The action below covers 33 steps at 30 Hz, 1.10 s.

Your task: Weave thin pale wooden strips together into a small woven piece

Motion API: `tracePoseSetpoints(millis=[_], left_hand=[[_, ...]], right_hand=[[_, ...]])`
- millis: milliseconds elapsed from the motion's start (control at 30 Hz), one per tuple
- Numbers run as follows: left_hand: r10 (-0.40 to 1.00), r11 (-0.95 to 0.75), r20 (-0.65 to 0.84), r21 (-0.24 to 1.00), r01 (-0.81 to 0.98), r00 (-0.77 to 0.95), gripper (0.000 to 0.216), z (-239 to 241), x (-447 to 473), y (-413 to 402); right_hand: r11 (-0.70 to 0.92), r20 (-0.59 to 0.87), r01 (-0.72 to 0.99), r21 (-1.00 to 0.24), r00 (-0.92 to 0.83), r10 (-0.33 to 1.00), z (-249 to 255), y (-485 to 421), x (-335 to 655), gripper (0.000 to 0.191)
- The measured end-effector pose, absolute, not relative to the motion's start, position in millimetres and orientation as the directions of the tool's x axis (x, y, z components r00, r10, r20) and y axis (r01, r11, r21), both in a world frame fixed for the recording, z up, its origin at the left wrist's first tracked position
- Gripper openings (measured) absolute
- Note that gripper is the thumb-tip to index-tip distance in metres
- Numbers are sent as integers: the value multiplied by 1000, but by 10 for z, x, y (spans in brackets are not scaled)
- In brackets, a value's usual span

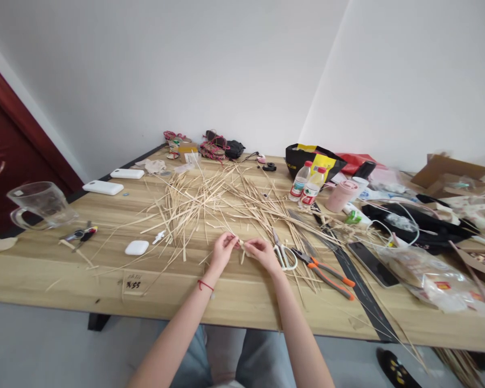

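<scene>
My left hand (223,250) and my right hand (261,251) meet over the wooden table (242,302), near its front edge. Both pinch a small folded piece of pale straw (241,245) between fingertips. A red string circles my left wrist. A wide heap of loose straw strips (210,202) spreads just beyond my hands. White-handled scissors (283,254) lie right beside my right hand. Orange-handled pliers (325,272) lie further right.
A glass mug (38,205) stands at far left. White power banks (103,187) and an earbud case (136,247) lie left. Two water bottles (307,186), a pink cup (341,195), a phone (372,263), a long black ruler (358,285), bags and cardboard clutter the right.
</scene>
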<state>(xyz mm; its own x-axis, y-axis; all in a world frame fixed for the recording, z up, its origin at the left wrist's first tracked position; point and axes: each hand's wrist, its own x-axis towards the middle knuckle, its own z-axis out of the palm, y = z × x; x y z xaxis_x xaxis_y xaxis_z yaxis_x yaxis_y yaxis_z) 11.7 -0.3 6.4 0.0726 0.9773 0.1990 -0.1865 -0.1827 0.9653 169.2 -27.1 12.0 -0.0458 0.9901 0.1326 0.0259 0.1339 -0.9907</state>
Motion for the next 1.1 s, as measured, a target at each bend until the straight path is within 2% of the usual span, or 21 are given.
tracePoseSetpoints(millis=[200, 467, 667, 867, 1100], left_hand=[[980, -166, 184, 968, -190, 82, 25, 91, 117, -22], [984, -117, 143, 967, -227, 102, 24, 57, 126, -21], [984, -147, 165, 964, -222, 68, 21, 40, 121, -3], [982, -94, 132, 962, -255, 137, 25, 37, 99, 13], [980, -9, 68, 954, -300, 187, 26, 32, 88, 4]], right_hand=[[133, 130, 34, -991, -81, 988, 119, -284, 1705, 33], [147, 152, 98, -984, 45, 987, 27, -246, 1657, 35], [159, 159, 2, -987, -46, 986, 39, -276, 1647, 40], [243, 247, 170, -955, 0, 969, 46, -273, 1649, 29], [380, 391, 332, -863, -34, 920, 3, -259, 1666, 16]])
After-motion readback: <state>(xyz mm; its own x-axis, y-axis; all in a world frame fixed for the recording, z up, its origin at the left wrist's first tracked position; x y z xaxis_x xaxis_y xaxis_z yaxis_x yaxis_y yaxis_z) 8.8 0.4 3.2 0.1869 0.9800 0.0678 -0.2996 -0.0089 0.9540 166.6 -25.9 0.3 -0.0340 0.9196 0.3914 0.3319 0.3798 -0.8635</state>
